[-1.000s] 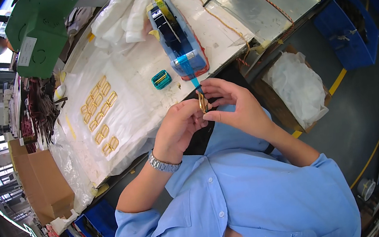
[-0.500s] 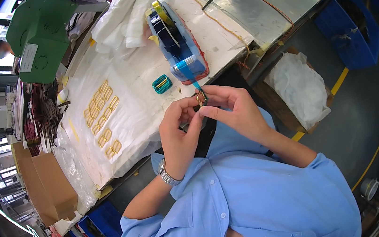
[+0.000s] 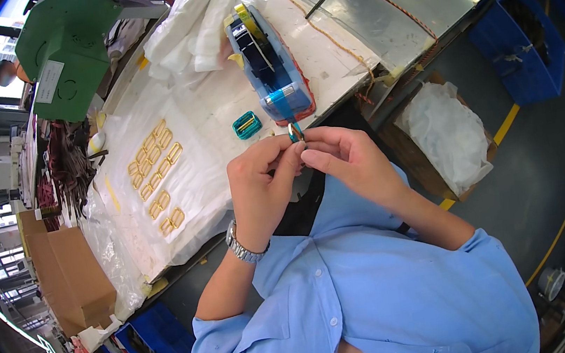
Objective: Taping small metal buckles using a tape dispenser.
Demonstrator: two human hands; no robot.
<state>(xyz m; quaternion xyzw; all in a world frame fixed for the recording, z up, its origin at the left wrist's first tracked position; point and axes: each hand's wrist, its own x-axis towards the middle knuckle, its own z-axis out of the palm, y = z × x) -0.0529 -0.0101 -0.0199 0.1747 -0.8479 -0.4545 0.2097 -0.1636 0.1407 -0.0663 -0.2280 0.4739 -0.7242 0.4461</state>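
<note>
Both my hands are together just off the table's near edge, pinching a small gold buckle (image 3: 296,132) with teal-blue tape on it. The fingertips of my left hand (image 3: 261,183) close on its left side, and my right hand (image 3: 351,161) grips from the right. Fingers hide much of the buckle. Directly beyond it stands a blue tape dispenser (image 3: 290,77) with a blue tape strip (image 3: 278,96) at its near end. Left of the dispenser lies another buckle covered in teal tape (image 3: 246,125). Farther left, several bare gold buckles (image 3: 172,221) lie in rows.
A white sheet (image 3: 196,166) lies under the buckles. White plastic wrap (image 3: 190,29) is heaped behind, near a green machine (image 3: 67,58). A carton lined with white plastic (image 3: 446,131) stands at the right, a brown carton (image 3: 72,276) at the left, and a blue bin (image 3: 524,44) far right.
The taped buckle in my hands has turned and come closer to the dispenser, and the tape span between them looks shorter. My left hand has shifted slightly left.
</note>
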